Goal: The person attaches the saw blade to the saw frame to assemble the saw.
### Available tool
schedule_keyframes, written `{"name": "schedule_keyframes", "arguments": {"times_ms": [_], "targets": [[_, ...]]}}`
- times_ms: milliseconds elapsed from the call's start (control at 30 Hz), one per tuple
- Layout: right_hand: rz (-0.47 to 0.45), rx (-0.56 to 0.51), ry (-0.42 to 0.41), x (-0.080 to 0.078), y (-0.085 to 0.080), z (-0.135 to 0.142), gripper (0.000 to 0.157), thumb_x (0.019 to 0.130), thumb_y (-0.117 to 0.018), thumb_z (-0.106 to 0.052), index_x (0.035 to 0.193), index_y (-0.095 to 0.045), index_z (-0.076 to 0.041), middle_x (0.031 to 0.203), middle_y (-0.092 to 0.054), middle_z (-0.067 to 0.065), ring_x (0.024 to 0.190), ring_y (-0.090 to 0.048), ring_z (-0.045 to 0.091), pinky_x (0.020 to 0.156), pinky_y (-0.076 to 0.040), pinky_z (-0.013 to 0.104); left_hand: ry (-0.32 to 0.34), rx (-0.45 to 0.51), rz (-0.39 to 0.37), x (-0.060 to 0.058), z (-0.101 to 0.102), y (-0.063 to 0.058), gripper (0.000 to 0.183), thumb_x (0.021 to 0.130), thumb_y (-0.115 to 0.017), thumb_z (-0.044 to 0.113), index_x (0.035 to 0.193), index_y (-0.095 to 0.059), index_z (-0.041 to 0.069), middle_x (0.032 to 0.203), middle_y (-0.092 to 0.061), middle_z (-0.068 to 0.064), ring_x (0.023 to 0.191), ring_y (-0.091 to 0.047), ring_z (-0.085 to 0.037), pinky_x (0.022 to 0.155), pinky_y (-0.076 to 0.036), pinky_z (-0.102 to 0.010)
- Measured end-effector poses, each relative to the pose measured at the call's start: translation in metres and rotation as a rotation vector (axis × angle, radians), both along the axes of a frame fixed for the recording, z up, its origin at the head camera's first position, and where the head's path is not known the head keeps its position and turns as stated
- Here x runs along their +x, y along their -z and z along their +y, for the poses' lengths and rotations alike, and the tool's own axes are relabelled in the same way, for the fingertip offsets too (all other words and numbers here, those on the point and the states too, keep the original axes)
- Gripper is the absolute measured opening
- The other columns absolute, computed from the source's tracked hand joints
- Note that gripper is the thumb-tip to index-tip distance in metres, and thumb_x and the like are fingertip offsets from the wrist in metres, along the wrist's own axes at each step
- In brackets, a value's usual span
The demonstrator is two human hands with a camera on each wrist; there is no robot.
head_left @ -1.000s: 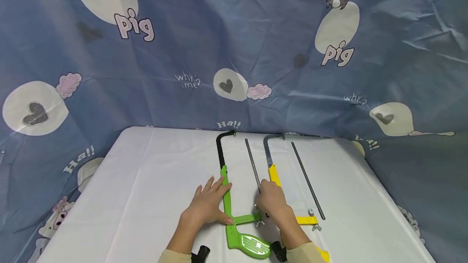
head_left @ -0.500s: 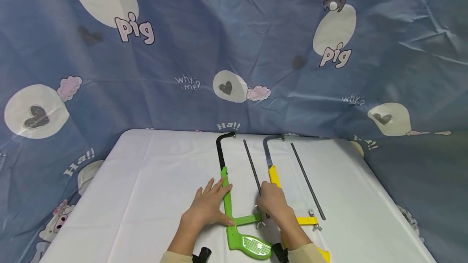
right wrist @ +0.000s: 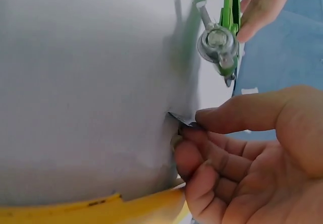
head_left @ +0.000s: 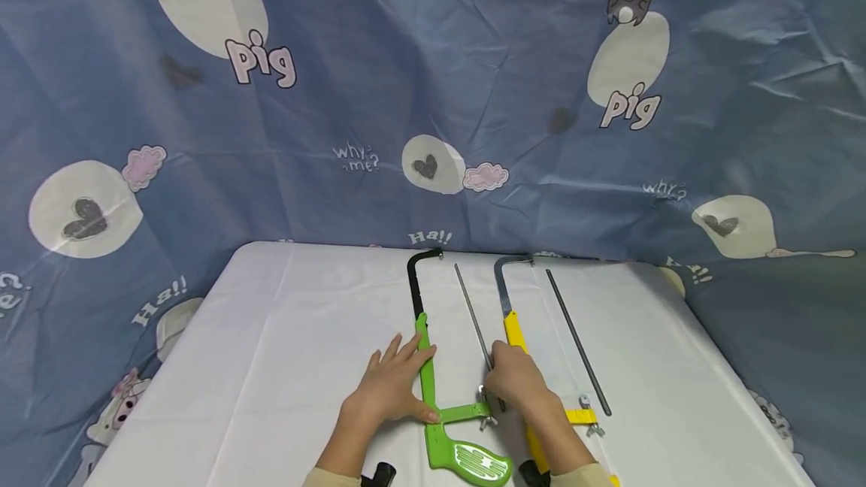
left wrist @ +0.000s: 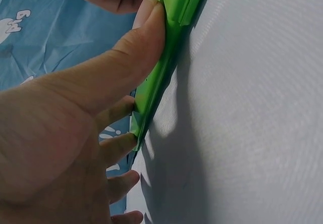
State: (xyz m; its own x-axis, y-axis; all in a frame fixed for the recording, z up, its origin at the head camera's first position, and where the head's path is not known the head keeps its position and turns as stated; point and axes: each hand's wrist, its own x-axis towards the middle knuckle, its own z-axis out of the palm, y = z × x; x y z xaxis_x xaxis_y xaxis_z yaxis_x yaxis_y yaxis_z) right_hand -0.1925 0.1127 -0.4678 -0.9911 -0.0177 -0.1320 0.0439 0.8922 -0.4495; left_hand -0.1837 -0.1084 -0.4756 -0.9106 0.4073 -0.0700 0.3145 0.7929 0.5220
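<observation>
While the head view shows left hand (head_left: 389, 390) spread, right wrist's shows right hand (right wrist: 265, 166) pinching blade (right wrist: 180, 118).

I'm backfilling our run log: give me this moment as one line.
left-hand grip: rests on green saw frame | right-hand grip: pinches gray blade | yellow saw frame, other blade: on white tabletop
</observation>
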Motion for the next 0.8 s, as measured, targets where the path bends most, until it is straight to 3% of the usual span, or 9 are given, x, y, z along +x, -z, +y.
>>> {"name": "schedule_keyframes", "arguments": {"times_ms": [100,333,467,667,800], "targets": [[0.002,-0.058,0.002,-0.002,-0.002,0.006,0.013,0.075,-0.059,0.006,0.083,-0.059,-0.004,0.068,-0.055,0.006,0.058,-0.050,0.019,0.048,-0.040,0.027,0.001,0.010,0.005,-0.002,0.001,0.000,0.109,0.054,-0.092,0.051,0.147,-0.048,0.015,0.162,-0.031,-0.016,0.149,-0.021,-0.049,0.114,-0.020,-0.073],[-0.020,-0.189,0.043,-0.004,-0.002,0.022,0.034,0.080,-0.062,0.002,0.114,-0.066,0.001,0.076,-0.061,0.007,0.062,-0.054,0.017,0.052,-0.045,0.027,0.006,0.009,-0.014,-0.001,0.003,0.003,0.109,0.055,-0.091,0.053,0.148,-0.048,0.016,0.162,-0.031,-0.016,0.149,-0.021,-0.049,0.114,-0.020,-0.073],[-0.008,-0.280,0.043,-0.004,-0.003,0.029,0.040,0.081,-0.062,0.000,0.121,-0.065,0.000,0.076,-0.061,0.007,0.061,-0.052,0.017,0.052,-0.044,0.028,0.008,0.003,-0.013,0.001,0.002,0.003,0.109,0.054,-0.091,0.053,0.148,-0.048,0.016,0.162,-0.031,-0.016,0.149,-0.022,-0.049,0.114,-0.021,-0.073],[-0.039,-0.500,0.072,-0.004,0.001,0.037,0.039,0.085,-0.058,-0.001,0.123,-0.067,-0.003,0.075,-0.053,0.005,0.063,-0.043,0.017,0.053,-0.035,0.027,0.005,0.005,-0.024,0.000,0.000,0.004,0.109,0.054,-0.091,0.053,0.148,-0.048,0.017,0.163,-0.030,-0.015,0.150,-0.021,-0.048,0.115,-0.019,-0.073],[-0.088,-0.711,0.077,-0.007,0.001,0.043,0.039,0.089,-0.056,0.001,0.127,-0.063,0.001,0.077,-0.052,0.005,0.065,-0.044,0.016,0.056,-0.037,0.026,0.002,0.012,-0.023,-0.001,0.000,0.005,0.109,0.054,-0.091,0.052,0.148,-0.048,0.017,0.163,-0.030,-0.015,0.150,-0.021,-0.048,0.114,-0.019,-0.073]]}}
